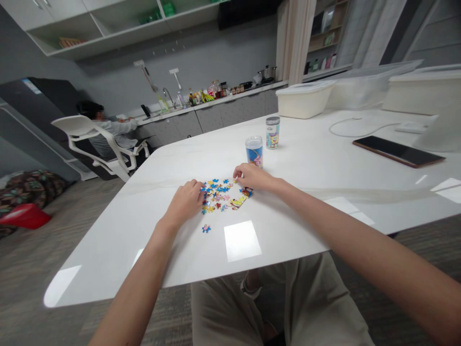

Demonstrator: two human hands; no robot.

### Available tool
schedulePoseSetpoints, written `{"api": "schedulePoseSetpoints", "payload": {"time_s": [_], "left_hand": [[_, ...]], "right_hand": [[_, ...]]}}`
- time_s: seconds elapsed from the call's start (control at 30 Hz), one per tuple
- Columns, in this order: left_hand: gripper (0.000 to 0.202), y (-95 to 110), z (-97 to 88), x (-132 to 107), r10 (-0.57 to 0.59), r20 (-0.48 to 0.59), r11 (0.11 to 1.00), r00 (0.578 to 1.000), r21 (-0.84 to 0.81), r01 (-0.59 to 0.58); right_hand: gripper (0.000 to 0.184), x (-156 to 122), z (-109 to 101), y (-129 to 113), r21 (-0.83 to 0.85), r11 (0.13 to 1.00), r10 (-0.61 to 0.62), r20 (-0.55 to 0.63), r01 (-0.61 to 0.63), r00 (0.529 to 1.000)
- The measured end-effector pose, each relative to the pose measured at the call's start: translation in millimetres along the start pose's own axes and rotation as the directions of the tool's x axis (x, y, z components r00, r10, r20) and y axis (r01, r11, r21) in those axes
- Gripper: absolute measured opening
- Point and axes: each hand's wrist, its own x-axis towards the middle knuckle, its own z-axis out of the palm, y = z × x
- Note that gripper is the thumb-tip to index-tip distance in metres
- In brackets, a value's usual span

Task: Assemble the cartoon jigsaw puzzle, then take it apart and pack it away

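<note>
Colourful jigsaw pieces (218,197) lie in a loose pile on the white table (154,175). At the pile's left edge rests my left hand (188,201), fingers loosely bent and apart from a firm grip, beside the nearest pieces. My right hand (254,176) reaches in from the right, its thumb and fingers curled in a pinch at a small yellow jigsaw piece (234,181), mostly hidden. Some joined-looking yellow pieces (238,202) lie below that hand. One single blue-and-pink piece (206,228) lies apart, nearer me. Just behind my right hand stands a blue clear-topped can (254,150).
A second printed can (272,133) stands farther back. To the right are a phone (398,150), a white cable (338,132) and lidded plastic boxes (304,102). Another person sits on a white chair (104,144) by the kitchen counter, where bottles and jars stand.
</note>
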Motion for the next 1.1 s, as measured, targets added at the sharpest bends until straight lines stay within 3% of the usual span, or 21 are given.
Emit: {"api": "schedulePoseSetpoints", "payload": {"time_s": [0.1, 0.23, 0.43, 0.67, 0.73, 0.83, 0.93, 1.1], "left_hand": [[0.033, -17, 6.5, -3, -0.097, 0.094, 0.995, 0.991, 0.044, 0.093], [0.041, -27, 11.6, -4, -0.052, 0.215, 0.998, 0.975, -0.025, 0.059], [0.039, -14, 4.4, -1, 0.021, 0.200, 0.994, 0.980, -0.112, 0.001], [0.034, -5, -0.4, -2, -0.050, 0.154, 0.993, 0.987, -0.093, 0.065], [0.036, -8, 1.0, -2, -0.061, 0.151, 0.995, 0.987, -0.067, 0.072], [0.040, -12, 3.3, -1, -0.056, 0.177, 0.997, 0.983, -0.036, 0.064], [0.042, -11, 3.2, 0, -0.052, 0.176, 0.997, 0.983, -0.038, 0.060], [0.040, 1, -1.9, 1, 0.035, 0.124, 0.995, 0.992, -0.101, -0.022]], "right_hand": [[0.025, -2, 0, -4, -0.019, 0.998, -0.061, 0.019, 0.061, 0.998], [0.026, -3, 4, -7, -0.034, 0.994, -0.100, 0.064, 0.102, 0.993], [0.024, -3, 8, -3, -0.051, 0.992, -0.109, 0.055, 0.112, 0.992], [0.027, -3, -2, -6, -0.045, 0.998, -0.050, 0.072, 0.054, 0.996], [0.026, -4, -9, -5, -0.023, 0.996, -0.087, 0.105, 0.090, 0.991], [0.017, -7, -18, -3, 0.103, 0.971, -0.238, 0.261, 0.218, 0.936], [0.017, -9, -21, -4, 0.218, 0.949, -0.302, 0.406, 0.230, 0.863], [0.014, -10, -20, -7, 0.246, 0.953, -0.276, 0.456, 0.179, 0.846]]}}
